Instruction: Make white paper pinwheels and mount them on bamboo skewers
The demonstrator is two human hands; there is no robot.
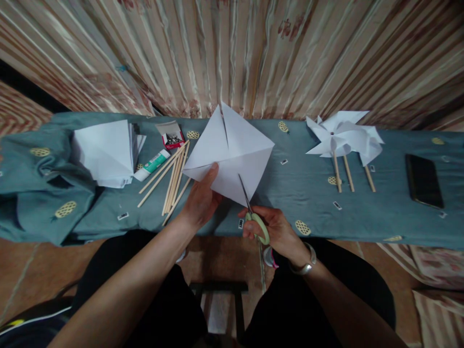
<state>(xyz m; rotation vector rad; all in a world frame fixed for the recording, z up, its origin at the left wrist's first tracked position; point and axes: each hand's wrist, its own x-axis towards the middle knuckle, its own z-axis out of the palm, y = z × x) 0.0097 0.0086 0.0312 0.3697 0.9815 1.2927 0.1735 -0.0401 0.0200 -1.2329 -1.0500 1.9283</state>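
Observation:
A square sheet of white paper (246,145) is held tilted above the cloth, its corners pointing up, down and to the sides. One slit runs inward from its top corner and another from the left corner. My left hand (205,198) pinches the lower left edge, thumb on top and fingers underneath. In my right hand (270,227) is a pair of scissors (258,224) with light green handles, my fingers through the loops. The blades lie at the paper's bottom corner and point up toward its middle.
Left on the patterned cloth (300,193) are a paper stack (105,152), a glue stick (154,164), a small box of metal pins (171,135) and several wooden sticks (176,181). Rightward lie white paper pinwheels (340,135) on sticks and a black phone (424,180). A pleated curtain (232,58) hangs behind.

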